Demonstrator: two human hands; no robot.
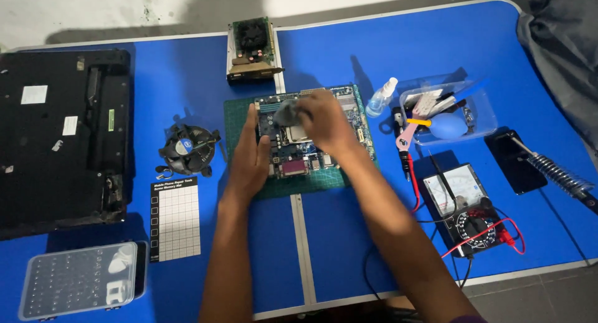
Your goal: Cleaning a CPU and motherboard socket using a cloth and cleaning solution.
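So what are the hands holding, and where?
The right hand pinches a grey cloth at its right side. The left hand just steadies the motherboard's left edge.

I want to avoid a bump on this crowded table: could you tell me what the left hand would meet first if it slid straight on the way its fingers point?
Probably the grey cloth held by the right hand over the motherboard: the left hand lies along the board's left edge, fingers pointing away and slightly right. Depth is unclear.

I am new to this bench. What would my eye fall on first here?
First, the green circuit board on a cutting mat at the centre of the blue table: the left hand steadies its edge while the right hand presses a grey cloth on it. Next, the round cooler fan to its left and the analogue multimeter at right.
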